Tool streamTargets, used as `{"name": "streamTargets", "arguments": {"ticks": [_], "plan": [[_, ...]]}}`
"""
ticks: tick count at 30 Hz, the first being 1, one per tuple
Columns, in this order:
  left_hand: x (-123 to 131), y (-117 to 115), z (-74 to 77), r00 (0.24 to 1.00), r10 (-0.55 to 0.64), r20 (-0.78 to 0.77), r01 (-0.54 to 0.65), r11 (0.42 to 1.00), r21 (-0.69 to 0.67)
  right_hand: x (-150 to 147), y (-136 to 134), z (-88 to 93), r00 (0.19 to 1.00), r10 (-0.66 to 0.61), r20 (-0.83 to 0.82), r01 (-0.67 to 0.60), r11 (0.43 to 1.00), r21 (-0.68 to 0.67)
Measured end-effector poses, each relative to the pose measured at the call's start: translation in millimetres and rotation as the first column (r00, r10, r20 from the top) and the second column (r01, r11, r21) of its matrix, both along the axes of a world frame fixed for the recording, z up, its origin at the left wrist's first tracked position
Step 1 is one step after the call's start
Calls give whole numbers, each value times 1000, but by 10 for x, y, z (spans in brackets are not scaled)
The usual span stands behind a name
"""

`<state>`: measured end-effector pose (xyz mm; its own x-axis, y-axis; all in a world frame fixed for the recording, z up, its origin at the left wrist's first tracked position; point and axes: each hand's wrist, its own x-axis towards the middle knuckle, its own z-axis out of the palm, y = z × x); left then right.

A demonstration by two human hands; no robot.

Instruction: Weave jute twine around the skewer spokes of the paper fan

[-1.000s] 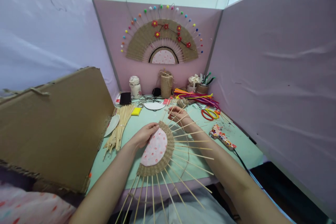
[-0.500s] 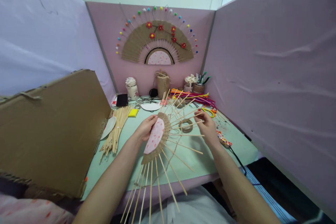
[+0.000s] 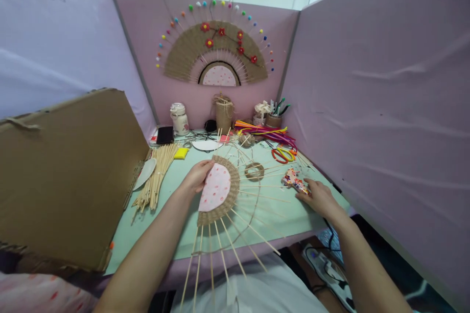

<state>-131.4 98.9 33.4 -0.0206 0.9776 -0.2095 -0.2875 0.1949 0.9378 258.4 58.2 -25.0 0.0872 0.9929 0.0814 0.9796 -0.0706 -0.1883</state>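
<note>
My left hand (image 3: 198, 176) pinches the upper corner of a half-round fan (image 3: 230, 199) and holds it tilted above the table. The fan has a white, red-spotted centre (image 3: 216, 188), a woven brown band and thin wooden sticks (image 3: 235, 249) spreading right and down. A loose strand of twine (image 3: 256, 208) loops across the sticks. At the right, my right hand (image 3: 318, 198) closes its thumb and fingers on the rear of a colourful patterned glue gun (image 3: 293, 180); its handle is partly hidden by the hand.
A twine roll (image 3: 254, 171), scissors (image 3: 284, 155) and pipe cleaners (image 3: 264, 132) lie behind. Left are a stick bundle (image 3: 156, 178) and a cardboard sheet (image 3: 73, 181). Jars stand by the back panel, where a finished fan (image 3: 220, 49) hangs. A power strip (image 3: 328, 274) sits below.
My right hand has left the fan's stick ends and moved right and down onto the glue gun. The fan stays in my left hand, slightly turned. The view has shifted a little.
</note>
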Motion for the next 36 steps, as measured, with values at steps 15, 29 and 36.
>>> {"name": "streamTargets", "arguments": {"ticks": [15, 29, 36], "plan": [[79, -34, 5, 994, 109, 23, -109, 994, 8, -102, 212, 504, 873, -79, -481, 136, 987, 84], [92, 371, 167, 997, -72, 18, 71, 997, 15, -1397, 284, 1510, 253, 128, -959, -332, 942, 39], [177, 373, 153, 996, -66, 52, 63, 995, 71, -1802, 552, 1290, 426, 197, -883, -325, 944, 54]]}}
